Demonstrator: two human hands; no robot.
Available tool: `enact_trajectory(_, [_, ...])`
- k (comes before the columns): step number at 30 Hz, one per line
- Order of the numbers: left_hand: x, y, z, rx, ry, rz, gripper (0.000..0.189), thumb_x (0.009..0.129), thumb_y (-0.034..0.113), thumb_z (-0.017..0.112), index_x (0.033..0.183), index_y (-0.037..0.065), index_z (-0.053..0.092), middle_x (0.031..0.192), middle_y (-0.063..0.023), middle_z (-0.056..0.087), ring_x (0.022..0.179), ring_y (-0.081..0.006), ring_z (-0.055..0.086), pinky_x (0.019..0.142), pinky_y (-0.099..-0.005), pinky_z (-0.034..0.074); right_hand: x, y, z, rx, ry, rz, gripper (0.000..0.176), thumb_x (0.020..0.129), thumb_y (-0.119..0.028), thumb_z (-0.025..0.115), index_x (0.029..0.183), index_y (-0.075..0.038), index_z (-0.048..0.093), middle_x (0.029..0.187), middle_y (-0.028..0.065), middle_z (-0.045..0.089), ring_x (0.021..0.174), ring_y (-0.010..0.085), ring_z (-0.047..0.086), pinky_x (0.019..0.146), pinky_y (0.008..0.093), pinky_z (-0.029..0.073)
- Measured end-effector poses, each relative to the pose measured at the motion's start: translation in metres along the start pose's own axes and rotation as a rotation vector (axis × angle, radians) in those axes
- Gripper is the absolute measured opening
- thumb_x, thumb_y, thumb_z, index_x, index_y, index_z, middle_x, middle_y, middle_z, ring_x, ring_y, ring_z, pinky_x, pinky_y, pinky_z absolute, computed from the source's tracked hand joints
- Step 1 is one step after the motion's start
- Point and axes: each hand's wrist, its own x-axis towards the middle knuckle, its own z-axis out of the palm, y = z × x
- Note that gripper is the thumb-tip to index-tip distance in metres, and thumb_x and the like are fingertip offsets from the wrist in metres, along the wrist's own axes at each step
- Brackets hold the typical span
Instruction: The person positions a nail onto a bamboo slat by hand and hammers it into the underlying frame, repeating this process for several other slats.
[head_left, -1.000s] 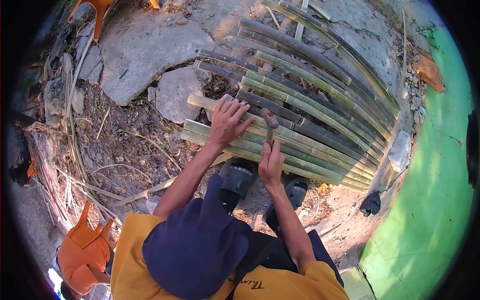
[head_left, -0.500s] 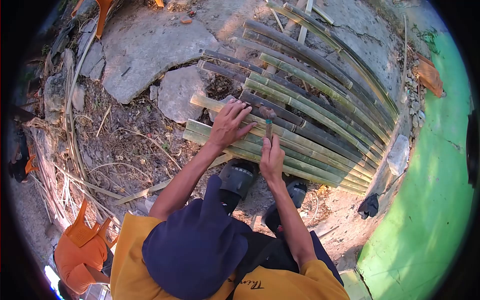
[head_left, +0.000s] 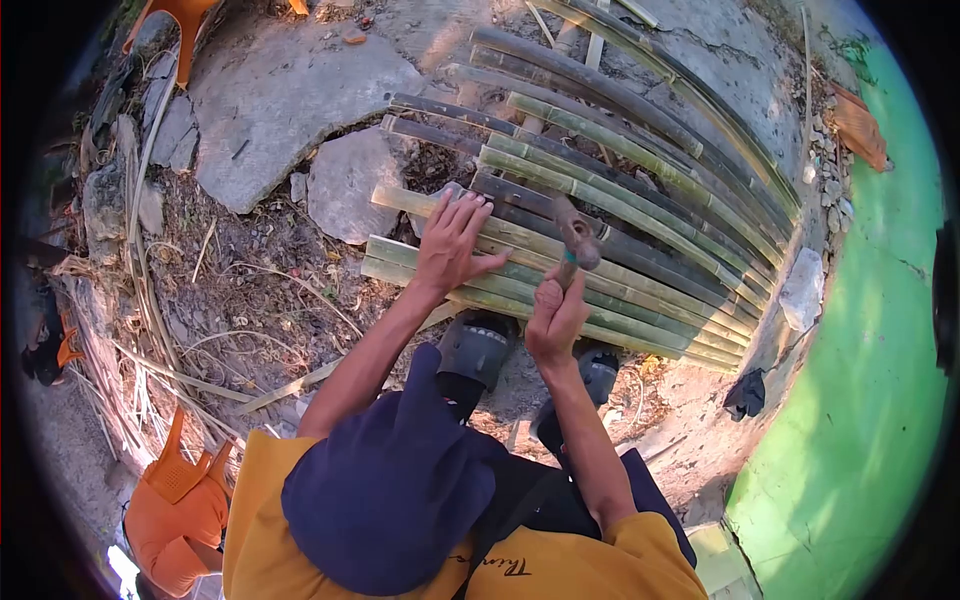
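Bamboo panel (head_left: 640, 215) lies flat on the ground, slats running left to right across the person's reach. Left hand (head_left: 455, 245) rests palm down on the panel's near-left slats, fingers spread, gripping nothing. Right hand (head_left: 555, 318), at the panel's near edge, is closed around the hammer (head_left: 575, 240) handle. Hammer head stands over the panel's slats, just right of the left hand, apparently clear of the surface.

We log the bamboo slats (head_left: 620, 205) as matt, smooth-skinned, green to grey. On the hammer (head_left: 577, 238), the head is dull, rusted metal. The concrete slab (head_left: 290, 100) is rough and cracked; the chair (head_left: 185, 510) is orange plastic.
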Motion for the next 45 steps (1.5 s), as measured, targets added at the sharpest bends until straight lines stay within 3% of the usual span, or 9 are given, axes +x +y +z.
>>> enact_trajectory(3, [0.001,0.0,0.002,0.001,0.016,0.014,0.072,0.08,0.053,0.084,0.128,0.001,0.067,0.128,-0.0139,0.068,0.131,-0.03,0.06,0.126,-0.0507,0.035,0.001,0.031,0.017,-0.201,-0.202,0.03,0.018,0.111,-0.018,0.049,0.109,0.0,0.052,0.07,0.0295,0.061,0.07,0.0546,0.063,0.057,0.0583,0.042])
enact_trajectory(14, [-0.002,-0.002,0.006,0.022,0.009,0.006,0.075,0.077,0.053,0.085,0.127,0.001,0.067,0.129,-0.014,0.067,0.132,-0.03,0.06,0.126,-0.0506,0.034,0.004,0.03,0.017,-0.091,-0.182,0.095,0.021,0.111,-0.019,0.049,0.11,0.001,0.054,0.067,0.0265,0.057,0.064,0.0506,0.061,0.055,0.0521,0.04])
enact_trajectory(18, [-0.001,0.0,0.004,0.028,0.002,-0.008,0.073,0.077,0.052,0.086,0.126,0.002,0.066,0.13,-0.014,0.067,0.131,-0.0295,0.06,0.126,-0.0501,0.034,0.013,-0.023,-0.008,0.084,-0.073,0.089,0.019,0.111,-0.019,0.049,0.111,-0.001,0.055,0.071,0.0238,0.06,0.062,0.0472,0.062,0.054,0.0475,0.04])
enact_trajectory(22, [0.001,0.002,0.001,0.024,0.002,-0.007,0.073,0.076,0.052,0.087,0.126,0.003,0.066,0.129,-0.0145,0.067,0.131,-0.0296,0.06,0.126,-0.0503,0.034,0.006,0.003,0.005,-0.057,-0.026,-0.068,0.021,0.111,-0.019,0.049,0.112,0.002,0.056,0.071,0.0246,0.061,0.065,0.0477,0.064,0.056,0.0503,0.043])
enact_trajectory(23, [0.0,0.003,0.001,0.026,0.011,-0.002,0.073,0.076,0.052,0.087,0.126,0.003,0.066,0.129,-0.0145,0.067,0.131,-0.0296,0.06,0.126,-0.0503,0.034,0.007,0.027,0.013,-0.241,-0.23,0.044,0.023,0.111,-0.019,0.05,0.114,0.004,0.056,0.068,0.0264,0.059,0.066,0.0496,0.064,0.056,0.0528,0.042])
enact_trajectory(31, [-0.001,0.001,0.004,0.007,0.032,-0.006,0.07,0.076,0.05,0.087,0.125,0.003,0.068,0.127,-0.0135,0.068,0.129,-0.0297,0.062,0.126,-0.0513,0.035,-0.01,0.017,0.02,-0.022,-0.091,0.059,0.025,0.112,-0.021,0.049,0.111,0.003,0.056,0.065,0.0259,0.055,0.063,0.0501,0.061,0.055,0.054,0.039])
enact_trajectory(37, [-0.002,0.002,0.002,0.008,0.032,-0.01,0.068,0.077,0.049,0.086,0.124,0.003,0.069,0.127,-0.0115,0.069,0.131,-0.0277,0.062,0.126,-0.0511,0.035,0.003,0.004,0.007,-0.054,-0.162,0.124,0.023,0.112,-0.019,0.048,0.11,0.002,0.056,0.063,0.0206,0.053,0.054,0.0405,0.058,0.052,0.0479,0.038])
enact_trajectory(42, [-0.001,0.002,0.004,0.023,0.06,-0.004,0.066,0.077,0.048,0.086,0.124,0.003,0.07,0.128,-0.0089,0.07,0.13,-0.0262,0.062,0.126,-0.0514,0.035,0.009,-0.016,0.003,0.22,0.091,0.011,0.022,0.112,-0.02,0.048,0.111,0.0,0.058,0.064,0.008,0.051,0.054,0.0245,0.056,0.051,0.0406,0.039])
enact_trajectory(45, [0.0,-0.001,0.005,0.006,0.088,0.003,0.063,0.075,0.044,0.088,0.123,0.007,0.07,0.129,-0.0103,0.07,0.129,-0.0274,0.063,0.125,-0.0514,0.035,0.004,0.021,0.013,-0.068,-0.089,0.026,0.027,0.112,-0.023,0.048,0.11,0.001,0.06,0.063,0.0117,0.055,0.055,0.0279,0.059,0.054,0.0421,0.042])
